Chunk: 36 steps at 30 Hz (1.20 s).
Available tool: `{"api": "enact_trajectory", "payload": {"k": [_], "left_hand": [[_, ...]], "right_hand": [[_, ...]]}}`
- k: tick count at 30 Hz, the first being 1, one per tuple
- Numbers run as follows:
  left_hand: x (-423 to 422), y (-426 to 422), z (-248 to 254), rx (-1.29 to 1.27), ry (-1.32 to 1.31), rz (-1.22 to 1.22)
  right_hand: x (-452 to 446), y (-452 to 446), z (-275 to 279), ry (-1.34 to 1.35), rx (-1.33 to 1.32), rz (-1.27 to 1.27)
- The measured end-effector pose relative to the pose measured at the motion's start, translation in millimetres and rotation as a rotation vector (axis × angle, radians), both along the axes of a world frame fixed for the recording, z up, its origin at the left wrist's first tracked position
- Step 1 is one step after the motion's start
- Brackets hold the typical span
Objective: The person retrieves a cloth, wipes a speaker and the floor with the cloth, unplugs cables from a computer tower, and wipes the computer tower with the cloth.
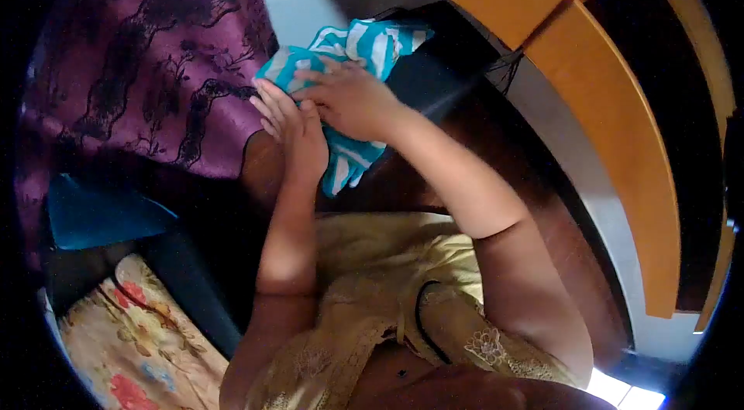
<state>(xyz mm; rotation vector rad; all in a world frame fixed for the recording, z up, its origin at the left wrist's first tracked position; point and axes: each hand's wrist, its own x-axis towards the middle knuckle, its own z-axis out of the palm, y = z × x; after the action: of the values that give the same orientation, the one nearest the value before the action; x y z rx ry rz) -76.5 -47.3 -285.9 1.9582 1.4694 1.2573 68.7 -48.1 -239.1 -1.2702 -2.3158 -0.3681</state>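
Note:
A teal and white striped cloth (pixel 372 46) lies bunched under both hands, on or against a dark surface. My left hand (pixel 291 122) rests at the cloth's left edge, its fingers stretched out and pointing up and left. Across the middle of the cloth lies my right hand (pixel 349 98), palm down with its fingers spread. The two hands touch or nearly touch at the thumbs. One end of the cloth hangs below them, and another reaches to the upper right.
A purple curtain (pixel 155 61) with black patterns hangs at the left. Orange wooden panels (pixel 604 115) curve along the right. At the lower left are a blue object (pixel 105 212) and a floral cloth (pixel 143 332). Dark cables (pixel 508 65) hang near the panels.

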Motion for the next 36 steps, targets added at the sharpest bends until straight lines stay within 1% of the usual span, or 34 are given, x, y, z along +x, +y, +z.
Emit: {"api": "enact_trajectory", "payload": {"k": [1, 2, 4, 5, 6, 8, 9, 11, 12, 13, 14, 15, 16, 18, 19, 20, 21, 22, 24, 25, 27, 28, 29, 30, 31, 32, 33, 34, 36], "left_hand": [[0.0, 0.2, 0.5, 0.017, 0.101, 0.011], [-0.4, -2.0, 6.8, 0.016, 0.116, 0.008], [-0.4, -6.9, 25.4, -0.101, 0.367, -0.009], [-0.3, -6.7, 24.7, -0.071, 0.445, -0.01], [-0.2, -6.0, 22.7, -0.075, 0.457, -0.012], [-1.5, -2.1, 16.9, -0.069, 0.459, -0.005], [-1.8, -1.2, 17.3, -0.074, 0.479, -0.006], [1.2, -3.4, 18.5, -0.03, 0.304, -0.016], [0.9, -3.9, 17.9, -0.032, 0.309, -0.013], [1.9, -2.6, 17.1, -0.016, 0.311, -0.008], [4.1, -1.5, 16.6, -0.005, 0.307, -0.001], [2.8, -1.5, 15.2, -0.011, 0.311, -0.001], [0.0, -0.4, 13.8, -0.014, 0.332, -0.01], [-0.2, 4.8, 6.4, -0.009, 0.404, -0.029], [-2.4, 4.6, 8.9, -0.047, 0.302, -0.07], [-4.1, 3.4, 13.3, -0.085, 0.201, -0.107], [-3.8, 1.9, 14.7, -0.083, 0.208, -0.124], [-4.0, 0.5, 15.2, -0.072, 0.222, -0.126], [-2.3, 0.7, 15.8, -0.095, 0.229, -0.1], [-3.1, 0.6, 16.1, -0.087, 0.274, -0.09], [-1.7, -0.1, 21.0, -0.073, 0.327, -0.076], [-1.7, -0.7, 24.3, -0.066, 0.43, -0.09], [-2.8, -1.1, 25.0, -0.063, 0.533, -0.102], [-4.6, -1.4, 23.4, -0.076, 0.544, -0.091], [-5.1, -1.2, 22.7, -0.044, 0.538, -0.098], [-4.6, 0.3, 23.5, -0.005, 0.527, -0.103], [-4.3, 0.7, 22.7, 0.007, 0.53, -0.103], [-3.0, 1.0, 23.0, 0.008, 0.526, -0.093], [-2.6, -2.0, 22.7, 0.047, 0.539, -0.088]], "right_hand": [[18.4, -3.6, 13.2, 0.053, -0.167, -0.052], [39.8, -5.9, 20.1, 0.104, -0.342, -0.095], [102.5, -2.6, 6.0, 0.352, -0.31, -0.211], [133.1, 0.8, 7.4, 0.326, -0.323, -0.317], [164.1, 4.9, 8.4, 0.301, -0.338, -0.426], [234.2, 22.4, -21.8, 0.271, -0.065, -0.398], [228.5, 24.2, -28.1, 0.29, -0.075, -0.399], [214.4, 29.0, -39.4, 0.012, 0.0, -0.793], [175.2, 15.3, -21.6, 0.175, -0.187, -0.809], [121.2, -5.6, -3.2, 0.336, -0.368, -0.816], [91.3, -14.0, -12.7, 0.304, -0.253, -0.705], [55.7, -24.6, -15.8, 0.013, 0.068, -0.627], [25.4, -26.5, -25.5, 0.187, -0.05, -0.495], [-26.2, -46.0, -8.2, 0.073, -0.07, -0.477], [-29.4, -48.4, -13.6, 0.079, -0.075, -0.499], [-30.1, -49.9, -21.3, 0.28, 0.033, -0.411], [-26.8, -53.1, -24.3, 0.477, 0.148, -0.318], [-20.4, -57.0, -26.8, 0.479, 0.15, -0.331], [-4.8, -68.6, -31.2, 0.496, 0.222, -0.474], [6.4, -69.4, -38.5, 0.487, 0.246, -0.512], [39.0, -72.3, -55.2, 0.509, 0.241, -0.702], [59.9, -66.4, -71.5, 0.573, 0.237, -0.78], [82.2, -58.6, -84.2, 0.622, 0.419, -0.768], [100.2, -51.1, -104.0, 0.619, 0.394, -0.955], [121.7, -49.8, -106.1, 0.751, 0.379, -0.935], [143.5, -43.7, -124.4, 0.918, 0.331, -0.935], [157.8, -42.8, -132.5, 1.02, 0.366, -0.919], [183.4, -33.8, -166.0, 1.032, 0.485, -0.801], [167.8, -41.9, -174.2, 1.305, 0.228, -0.841]]}}
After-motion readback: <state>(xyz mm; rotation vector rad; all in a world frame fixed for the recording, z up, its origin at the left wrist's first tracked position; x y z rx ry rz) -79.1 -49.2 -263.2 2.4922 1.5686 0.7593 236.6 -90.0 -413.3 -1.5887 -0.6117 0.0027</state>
